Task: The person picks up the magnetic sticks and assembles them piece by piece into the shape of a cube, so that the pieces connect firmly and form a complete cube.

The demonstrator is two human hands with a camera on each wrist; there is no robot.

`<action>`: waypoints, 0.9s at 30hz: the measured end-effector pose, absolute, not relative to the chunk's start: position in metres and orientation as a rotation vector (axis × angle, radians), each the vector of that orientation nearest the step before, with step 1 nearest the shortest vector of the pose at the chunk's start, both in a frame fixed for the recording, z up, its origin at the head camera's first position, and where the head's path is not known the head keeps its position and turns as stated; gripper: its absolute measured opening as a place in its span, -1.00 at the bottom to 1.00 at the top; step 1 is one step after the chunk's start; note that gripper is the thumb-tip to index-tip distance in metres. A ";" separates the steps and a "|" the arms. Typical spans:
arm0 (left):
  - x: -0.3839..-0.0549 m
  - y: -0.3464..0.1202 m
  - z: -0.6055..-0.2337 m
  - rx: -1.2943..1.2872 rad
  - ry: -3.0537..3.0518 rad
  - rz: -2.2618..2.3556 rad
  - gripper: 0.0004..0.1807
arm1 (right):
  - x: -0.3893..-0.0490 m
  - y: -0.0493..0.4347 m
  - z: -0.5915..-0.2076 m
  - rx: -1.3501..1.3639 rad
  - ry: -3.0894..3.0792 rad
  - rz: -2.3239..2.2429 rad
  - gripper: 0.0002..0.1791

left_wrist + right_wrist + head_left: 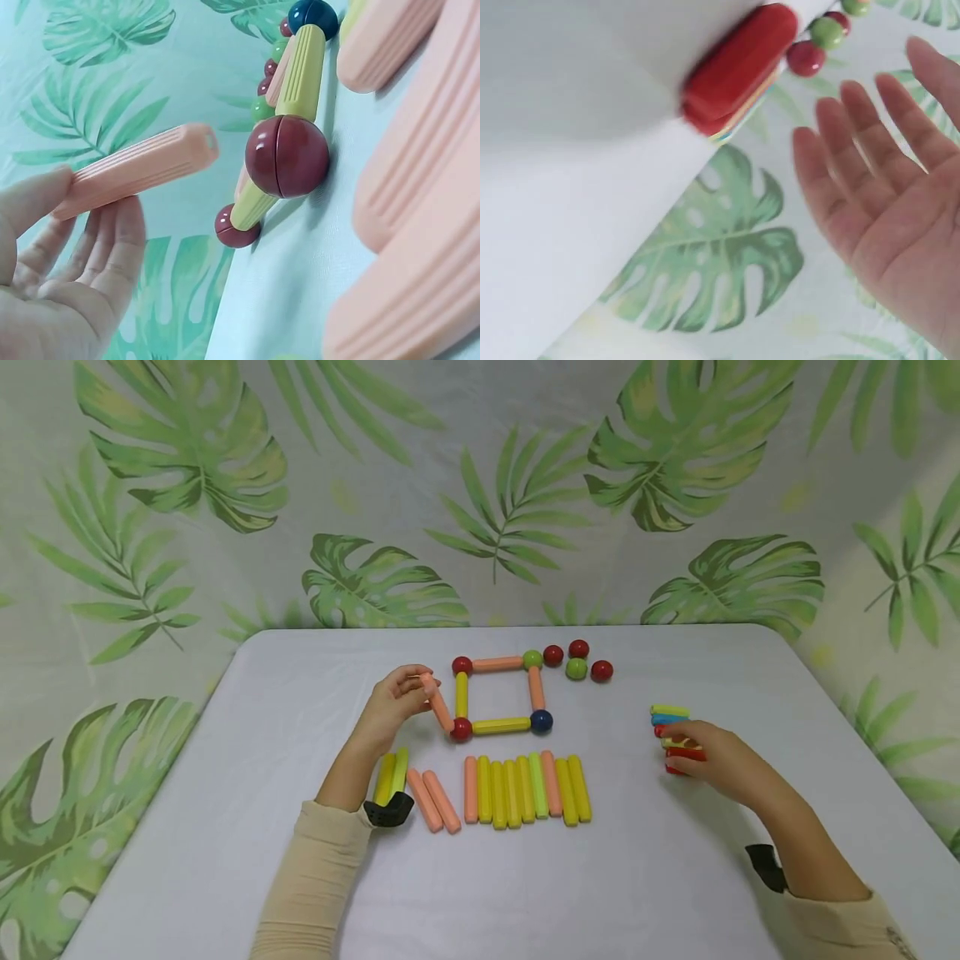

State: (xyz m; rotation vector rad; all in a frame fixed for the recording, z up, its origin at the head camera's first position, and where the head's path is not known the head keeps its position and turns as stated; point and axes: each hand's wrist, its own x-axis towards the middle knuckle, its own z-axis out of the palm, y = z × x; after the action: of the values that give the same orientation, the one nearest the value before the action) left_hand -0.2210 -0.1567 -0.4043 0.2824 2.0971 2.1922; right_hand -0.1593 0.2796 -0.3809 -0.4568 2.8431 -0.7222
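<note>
White tabletop runs beneath it all; then a stick-and-ball square, just right of the left hand. Right hand, loose and empty, hovers by a coloured stack. The left pinches a pink stick, free end just short of the nearest red ball: joining, it seems; next likely calls for aligning that tip.

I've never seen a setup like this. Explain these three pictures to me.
No machine here: a person works bare-handed. The wide picture comes from a camera worn on the head; the close ones come from a camera on each wrist. On the white table lie a square of sticks and balls, loose balls and a row of sticks. The left hand holds a pink stick; the right hand is open and empty, near a group of coloured sticks.
</note>
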 end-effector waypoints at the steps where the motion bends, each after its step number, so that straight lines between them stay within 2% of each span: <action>1: -0.221 -0.156 -0.404 0.275 2.090 2.243 -0.60 | -0.156 0.285 -0.385 -0.454 2.840 -0.696 -0.61; 10: -0.220 -0.154 -0.401 0.244 1.987 2.489 -0.66 | -0.151 0.290 -0.406 -0.496 2.919 -0.491 -0.63; 17: -0.219 -0.154 -0.400 0.184 1.970 2.501 -0.63 | -0.153 0.283 -0.403 -0.502 2.919 -0.396 -0.80; 20: -0.219 -0.153 -0.400 0.179 1.961 2.515 -0.62 | -0.158 0.275 -0.395 -0.528 2.908 -0.498 -0.78; 27: -0.220 -0.149 -0.399 0.175 1.914 2.623 -0.62 | -0.192 0.227 -0.386 -0.539 2.718 -1.114 -0.67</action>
State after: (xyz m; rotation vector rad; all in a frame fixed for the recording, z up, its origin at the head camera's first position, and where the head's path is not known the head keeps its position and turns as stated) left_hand -0.2197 -0.1491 -0.3994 0.1753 1.9135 2.6228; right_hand -0.1916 0.2269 -0.3862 -0.5393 2.7177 -1.1137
